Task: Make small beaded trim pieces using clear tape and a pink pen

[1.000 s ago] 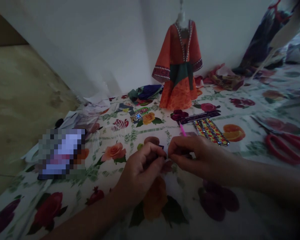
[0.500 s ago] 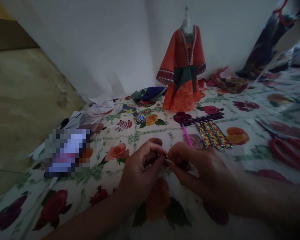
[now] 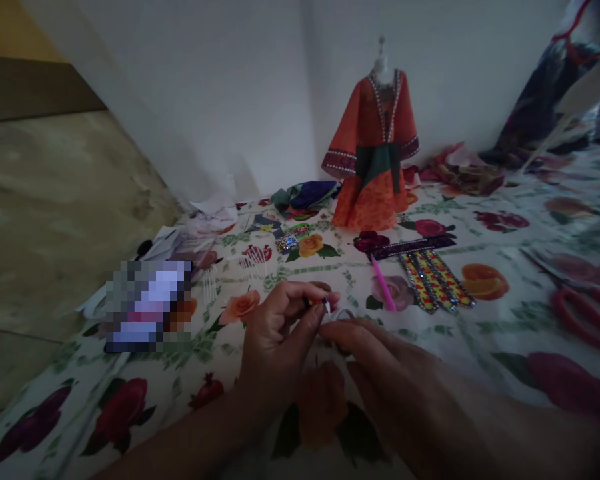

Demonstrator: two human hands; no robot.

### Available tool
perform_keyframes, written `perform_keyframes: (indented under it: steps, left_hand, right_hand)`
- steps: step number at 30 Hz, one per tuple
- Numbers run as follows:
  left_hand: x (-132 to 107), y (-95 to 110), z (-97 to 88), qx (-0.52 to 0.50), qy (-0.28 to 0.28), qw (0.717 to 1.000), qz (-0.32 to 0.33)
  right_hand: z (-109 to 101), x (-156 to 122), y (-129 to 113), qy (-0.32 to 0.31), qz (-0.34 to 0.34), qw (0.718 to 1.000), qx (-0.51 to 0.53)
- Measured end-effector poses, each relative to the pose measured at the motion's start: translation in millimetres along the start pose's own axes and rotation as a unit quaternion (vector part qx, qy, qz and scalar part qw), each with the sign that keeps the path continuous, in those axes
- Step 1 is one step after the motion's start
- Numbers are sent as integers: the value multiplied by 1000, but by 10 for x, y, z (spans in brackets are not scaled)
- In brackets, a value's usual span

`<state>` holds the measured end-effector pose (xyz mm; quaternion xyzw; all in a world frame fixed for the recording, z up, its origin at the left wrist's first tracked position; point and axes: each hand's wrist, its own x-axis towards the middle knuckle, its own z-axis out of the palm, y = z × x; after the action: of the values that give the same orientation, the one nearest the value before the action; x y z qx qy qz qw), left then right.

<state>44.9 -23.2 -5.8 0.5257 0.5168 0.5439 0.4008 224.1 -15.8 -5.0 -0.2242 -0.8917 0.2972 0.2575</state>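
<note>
My left hand (image 3: 283, 337) is closed in a pinch, thumb against forefinger. Between those fingertips is a small dark piece (image 3: 311, 303) with touches of colour, too small to name. A white tip (image 3: 329, 308) shows right beside it. My right hand (image 3: 380, 353) meets the left from the right side, its fingers curled together around a pale, curved thing (image 3: 347, 313) that they mostly cover. Beyond the hands lie a pink pen (image 3: 383, 283), yellow-and-red trim strips (image 3: 437, 281) edged with shiny stones, and a dark beaded trim band (image 3: 413, 247).
A small orange and green dress (image 3: 373, 153) stands on a mini dress form by the wall. Red-handled scissors (image 3: 583, 317) lie at right, a blurred phone (image 3: 150, 303) at left. Folded cloth (image 3: 307, 193) and rhinestone pieces (image 3: 287, 243) sit behind on the flowered tablecloth (image 3: 190, 407).
The view has shifted slightly, so the table things sit a little lower and further right. My right fingers have changed their hold, and a pale curved thing now shows between the hands.
</note>
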Motion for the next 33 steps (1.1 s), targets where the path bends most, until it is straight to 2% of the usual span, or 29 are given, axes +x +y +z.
perform_keyframes:
  steps: [10,14,22,33]
  left_hand:
    - [-30,-106,26,-46,-28,998,25]
    - [-24,-159,29,-86,-44,995,-5]
    - [-10,-240,28,-138,-59,985,-81]
    - [-28,-172,65,-121,-59,986,-98]
  right_hand:
    - [10,48,31,57,108,979,164]
    - [65,59,68,70,118,971,197]
    - [2,73,72,47,121,982,135]
    - [2,50,97,51,82,990,105]
